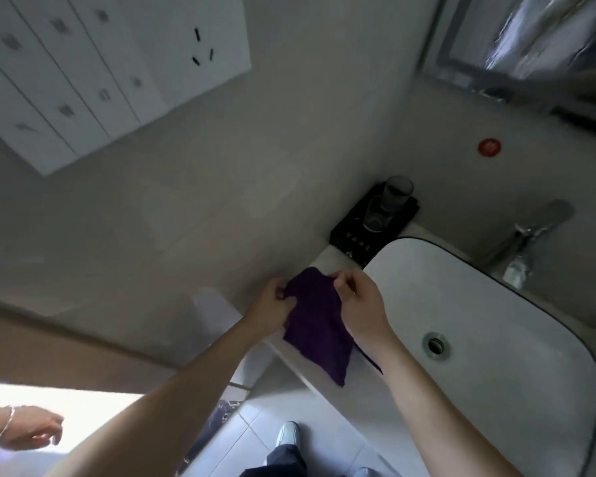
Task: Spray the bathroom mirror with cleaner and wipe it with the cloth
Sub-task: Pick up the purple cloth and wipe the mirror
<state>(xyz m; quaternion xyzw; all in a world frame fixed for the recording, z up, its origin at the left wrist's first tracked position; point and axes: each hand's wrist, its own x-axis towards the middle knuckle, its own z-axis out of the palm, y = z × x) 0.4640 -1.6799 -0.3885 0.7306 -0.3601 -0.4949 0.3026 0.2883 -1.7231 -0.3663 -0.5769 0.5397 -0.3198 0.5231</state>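
Note:
A dark purple cloth [315,325] hangs between my two hands over the left end of the counter [327,256], beside the sink. My left hand [269,304] pinches its upper left corner. My right hand [358,304] pinches the upper right corner. The cloth droops down past the counter's front edge. The mirror [530,46] shows at the top right, above the basin, with a blurred reflection in it. No spray bottle is in view.
A white basin [479,321] with a drain fills the right side, with a chrome tap [530,235] behind it. A black tray [375,225] holding a glass tumbler stands in the corner. A white switch panel [83,80] hangs on the left wall. Another person's hand [25,432] is at the lower left.

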